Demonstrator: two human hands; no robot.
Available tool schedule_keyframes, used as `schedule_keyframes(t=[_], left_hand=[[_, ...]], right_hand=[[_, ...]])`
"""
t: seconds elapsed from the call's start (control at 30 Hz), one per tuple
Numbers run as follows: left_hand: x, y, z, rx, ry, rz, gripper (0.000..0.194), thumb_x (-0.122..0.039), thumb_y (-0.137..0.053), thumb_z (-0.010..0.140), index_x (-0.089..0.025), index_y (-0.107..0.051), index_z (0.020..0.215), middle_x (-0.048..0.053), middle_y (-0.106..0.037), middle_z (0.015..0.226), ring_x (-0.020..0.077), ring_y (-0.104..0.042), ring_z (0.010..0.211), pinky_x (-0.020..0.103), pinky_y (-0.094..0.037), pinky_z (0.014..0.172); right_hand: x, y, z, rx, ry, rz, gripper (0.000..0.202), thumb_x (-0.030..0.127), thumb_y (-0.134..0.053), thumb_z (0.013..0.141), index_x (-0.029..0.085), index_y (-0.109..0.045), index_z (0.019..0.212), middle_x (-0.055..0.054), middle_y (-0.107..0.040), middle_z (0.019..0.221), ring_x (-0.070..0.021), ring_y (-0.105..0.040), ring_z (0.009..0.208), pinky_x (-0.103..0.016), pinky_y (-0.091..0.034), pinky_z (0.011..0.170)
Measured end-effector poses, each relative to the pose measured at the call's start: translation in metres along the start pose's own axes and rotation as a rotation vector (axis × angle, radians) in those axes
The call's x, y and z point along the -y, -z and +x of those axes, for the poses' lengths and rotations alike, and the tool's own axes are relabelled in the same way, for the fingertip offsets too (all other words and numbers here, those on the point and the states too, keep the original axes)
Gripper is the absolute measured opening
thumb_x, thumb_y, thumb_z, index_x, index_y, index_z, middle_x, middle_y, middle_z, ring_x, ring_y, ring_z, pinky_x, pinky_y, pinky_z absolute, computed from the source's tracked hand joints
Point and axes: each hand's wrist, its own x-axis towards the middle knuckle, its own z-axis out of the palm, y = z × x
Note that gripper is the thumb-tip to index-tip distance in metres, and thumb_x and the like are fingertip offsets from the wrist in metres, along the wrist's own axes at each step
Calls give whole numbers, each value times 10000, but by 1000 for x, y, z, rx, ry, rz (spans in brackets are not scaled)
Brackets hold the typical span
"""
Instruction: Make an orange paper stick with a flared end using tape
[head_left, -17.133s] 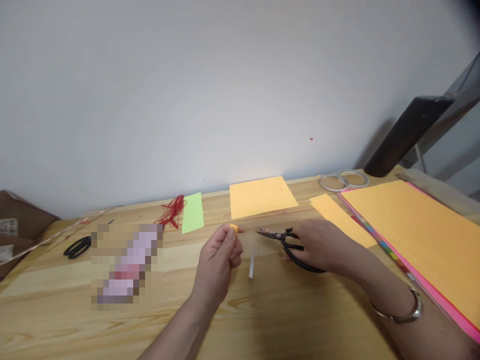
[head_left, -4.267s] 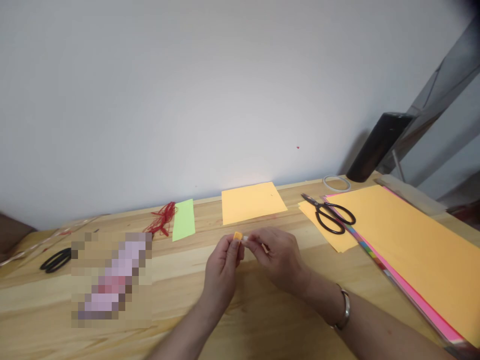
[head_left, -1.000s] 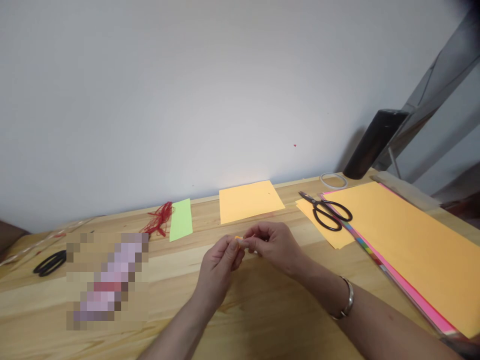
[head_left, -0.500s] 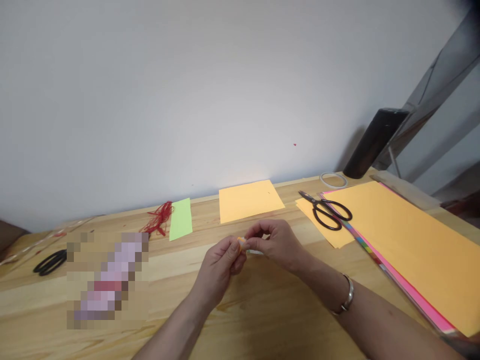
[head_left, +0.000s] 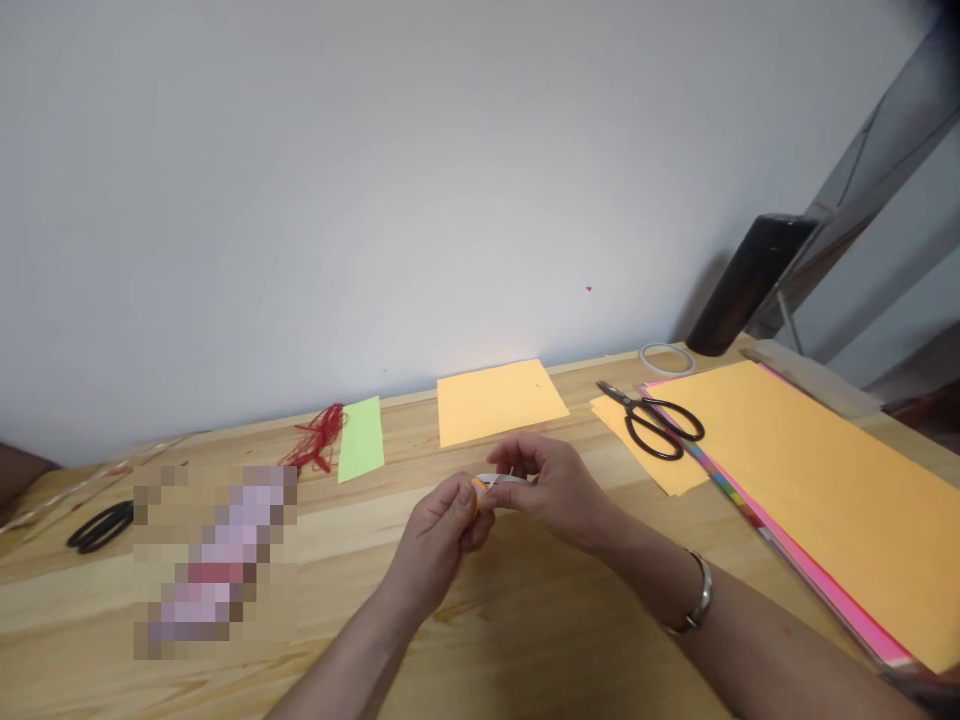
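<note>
My left hand point(head_left: 442, 525) pinches a small orange paper piece point(head_left: 478, 487) between thumb and fingers; most of it is hidden by the fingers. From that piece a narrow white strip point(head_left: 504, 478) runs right to my right hand point(head_left: 551, 490). The fingers of my right hand are bent round the strip, with the thumb just below it. Both hands are close together above the wooden table point(head_left: 337, 560). Where exactly the strip ends is hidden behind the right fingers.
Orange sheets point(head_left: 810, 450) lie at the right, with black-handled scissors point(head_left: 645, 415) partly over smaller sheets. A white ring point(head_left: 666, 360) and a black cylinder point(head_left: 739, 285) stand behind. Orange paper point(head_left: 499, 402), green paper point(head_left: 361, 440) and red strings point(head_left: 319, 437) lie near the wall. A blurred patch covers the left.
My right fingers have opened slightly and shifted right from the left fingertips. More of the white strip shows between the hands. My left hand has hardly moved.
</note>
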Motion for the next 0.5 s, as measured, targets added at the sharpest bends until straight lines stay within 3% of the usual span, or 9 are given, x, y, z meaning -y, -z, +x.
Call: schedule_keyframes(t=[0.17, 0.27, 0.4, 0.5], left_hand=[[-1, -2, -1, -36, -31, -17, 317, -431, -486, 874, -174, -497, 688, -62, -360, 517, 78, -242, 486, 228, -173, 474], [-2, -2, -1, -14, -3, -19, 335, -448, -500, 860, -171, -489, 672, -63, -359, 510, 71, -246, 469, 222, -178, 462], [-4, -2, -1, 44, 69, -26, 361, -469, -493, 856, -167, -481, 659, -68, -345, 486, 59, -236, 441, 211, -169, 443], [-5, -2, -3, 70, 94, -45, 360, -486, -533, 828, -163, -494, 675, -59, -383, 494, 52, -263, 428, 202, -173, 427]], right_hand=[[1, 2, 2, 8, 68, -28, 100, 260, -719, 682, 179, -662, 666, 26, -607, 627, -88, -490, 587, -215, -394, 542], [-2, 3, 4, 30, 95, 21, 99, 251, -733, 683, 198, -701, 761, 14, -625, 702, -95, -514, 635, -222, -417, 576], [-5, 6, 5, 111, 169, 81, 278, 180, -725, 694, 269, -718, 957, 3, -602, 823, -99, -528, 704, -225, -442, 607], [-7, 8, 6, 206, 218, 123, 268, 138, -696, 716, 284, -731, 938, 1, -578, 800, -103, -534, 722, -235, -451, 632]])
